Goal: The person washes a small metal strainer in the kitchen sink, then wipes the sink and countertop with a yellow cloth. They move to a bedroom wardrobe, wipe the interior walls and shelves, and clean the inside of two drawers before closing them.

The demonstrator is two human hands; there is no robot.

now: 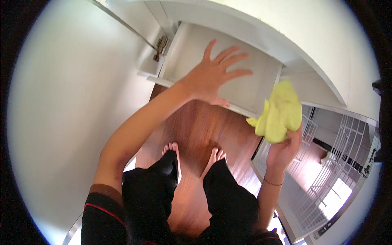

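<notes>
My left hand (214,75) is stretched out with its fingers spread, holding nothing. It hovers over a white pull-out drawer (185,45) that sticks out of a white cabinet. Bunched in my right hand (286,149) is a yellow-green cloth (281,108), raised near the drawer's right front corner. The cloth is slightly blurred and hides part of my fingers. Whether my left hand touches the drawer I cannot tell; it seems to be above it.
A white cabinet door (77,106) stands open on the left, with a metal hinge (161,48) beside the drawer. At the right are white wire racks (322,171). My bare feet (171,151) stand on a brown wooden floor (196,122).
</notes>
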